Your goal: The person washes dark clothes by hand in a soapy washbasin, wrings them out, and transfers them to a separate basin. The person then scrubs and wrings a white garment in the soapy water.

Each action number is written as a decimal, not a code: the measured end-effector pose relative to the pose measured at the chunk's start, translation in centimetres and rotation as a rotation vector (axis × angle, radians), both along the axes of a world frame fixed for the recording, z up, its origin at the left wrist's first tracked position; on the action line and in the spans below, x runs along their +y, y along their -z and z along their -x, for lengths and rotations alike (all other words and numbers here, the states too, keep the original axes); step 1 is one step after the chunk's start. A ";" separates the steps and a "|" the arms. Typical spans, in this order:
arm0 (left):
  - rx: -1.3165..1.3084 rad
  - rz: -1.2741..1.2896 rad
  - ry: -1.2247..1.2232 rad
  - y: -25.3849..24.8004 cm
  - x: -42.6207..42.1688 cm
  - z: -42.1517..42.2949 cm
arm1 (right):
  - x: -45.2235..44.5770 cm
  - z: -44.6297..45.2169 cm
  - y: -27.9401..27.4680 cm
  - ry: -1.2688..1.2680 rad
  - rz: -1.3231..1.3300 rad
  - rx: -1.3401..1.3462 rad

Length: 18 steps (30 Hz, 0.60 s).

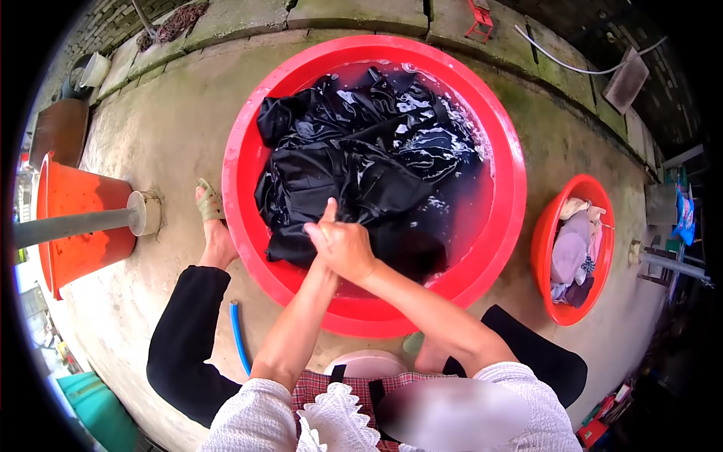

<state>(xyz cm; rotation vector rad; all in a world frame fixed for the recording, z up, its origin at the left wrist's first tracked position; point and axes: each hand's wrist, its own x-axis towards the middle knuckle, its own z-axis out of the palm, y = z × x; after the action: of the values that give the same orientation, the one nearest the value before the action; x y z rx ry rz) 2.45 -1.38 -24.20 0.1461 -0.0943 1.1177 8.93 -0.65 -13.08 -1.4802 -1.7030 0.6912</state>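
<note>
As right hand [352, 250] lies closed over left hand [321, 239], can't tell what left grips; black cloth [305, 175] soaks beneath and beyond grip, in red basin [514, 177]. Likely hand-washing stage; next move probably calls for hands parted, wet folds gathered.

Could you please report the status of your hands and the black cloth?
Both hands together, over the near side of the red tub; any grip unclear. Black cloth bunched, partly in dark water. No obstruction seen between hands and cloth.
</note>
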 end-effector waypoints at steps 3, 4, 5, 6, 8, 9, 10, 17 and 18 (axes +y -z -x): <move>0.712 0.891 -0.132 -7.4 0.7 -2.7 | 4.7 -2.7 4.9 0.229 0.154 -0.106; 0.729 0.915 -0.099 -7.9 0.2 -3.1 | 5.7 -3.3 5.2 0.295 0.192 -0.161; 0.732 0.907 -0.096 -7.9 0.6 -3.3 | 5.7 -3.3 5.5 0.309 0.137 -0.227; 0.733 0.908 -0.090 -7.7 0.6 -3.5 | 5.2 -3.4 5.1 0.309 0.141 -0.232; 0.686 0.854 -0.050 -5.8 0.8 -2.8 | 4.1 -3.3 3.4 0.249 0.199 -0.055; 0.469 0.588 0.000 -1.6 0.1 -1.2 | 2.1 -2.3 2.2 0.181 0.118 -0.148; 0.055 0.089 0.105 1.5 -0.6 0.3 | -0.2 -1.3 0.8 0.022 0.070 -0.167; 0.807 0.931 -0.013 -8.0 -1.0 -2.1 | 2.1 -3.3 3.1 0.293 0.266 0.012; 0.820 0.901 0.045 -10.0 -1.4 -2.3 | 2.9 -4.7 4.3 0.370 0.321 -0.087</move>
<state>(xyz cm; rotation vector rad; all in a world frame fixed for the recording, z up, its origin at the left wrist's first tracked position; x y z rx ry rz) 4.79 -2.75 -14.19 -0.2132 1.1172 0.8924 13.63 2.30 -17.42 -2.0104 -1.3651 0.7275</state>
